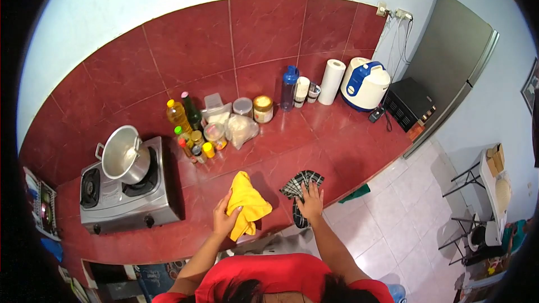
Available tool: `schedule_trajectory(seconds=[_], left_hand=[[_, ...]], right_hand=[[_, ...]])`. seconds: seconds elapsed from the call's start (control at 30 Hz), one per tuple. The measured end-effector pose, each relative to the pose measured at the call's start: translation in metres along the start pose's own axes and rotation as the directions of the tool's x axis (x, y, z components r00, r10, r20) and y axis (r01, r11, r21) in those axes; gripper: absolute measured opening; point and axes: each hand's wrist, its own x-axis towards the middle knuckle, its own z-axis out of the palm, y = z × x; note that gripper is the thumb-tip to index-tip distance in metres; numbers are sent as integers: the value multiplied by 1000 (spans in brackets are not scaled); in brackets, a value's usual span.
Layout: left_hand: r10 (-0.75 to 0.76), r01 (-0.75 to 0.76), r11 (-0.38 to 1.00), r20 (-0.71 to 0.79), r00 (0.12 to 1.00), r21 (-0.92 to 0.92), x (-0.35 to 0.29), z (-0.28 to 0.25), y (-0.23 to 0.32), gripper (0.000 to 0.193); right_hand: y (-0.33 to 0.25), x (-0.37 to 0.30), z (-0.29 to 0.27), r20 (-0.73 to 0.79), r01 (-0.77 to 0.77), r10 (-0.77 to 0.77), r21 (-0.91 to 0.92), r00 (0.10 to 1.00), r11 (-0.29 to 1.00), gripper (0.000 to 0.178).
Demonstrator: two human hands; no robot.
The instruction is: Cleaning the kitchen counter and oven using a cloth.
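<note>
At seven o'clock from the view's centre, the left hand, partly curled, holds a bunched yellow cloth between thumb and fingers, above the near part of the red counter. At five o'clock, the right hand, palm down and fingers spread, rests on a black-and-white checked cloth; whether it pinches any fabric cannot be told. Beyond, at eight o'clock: a gas stove bearing a metal pot. Farther, at two o'clock: a white-and-blue rice cooker.
</note>
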Motion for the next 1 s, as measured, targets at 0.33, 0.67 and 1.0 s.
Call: schedule_trajectory(seconds=[0.33,0.67,1.0], left_hand=[[-26,14,998,194,981,61,81,149,34,60],[-20,-184,912,487,873,367,131,266,9,79],[-242,-237,682,519,820,692,119,294,-2,92]], right_hand=[[93,97,-7,-5,-40,39,-35,999,999,69],[279,137,-68,-76,-324,318,-92,945,942,72],[173,163,-42,40,-295,299,-85,953,952,75]])
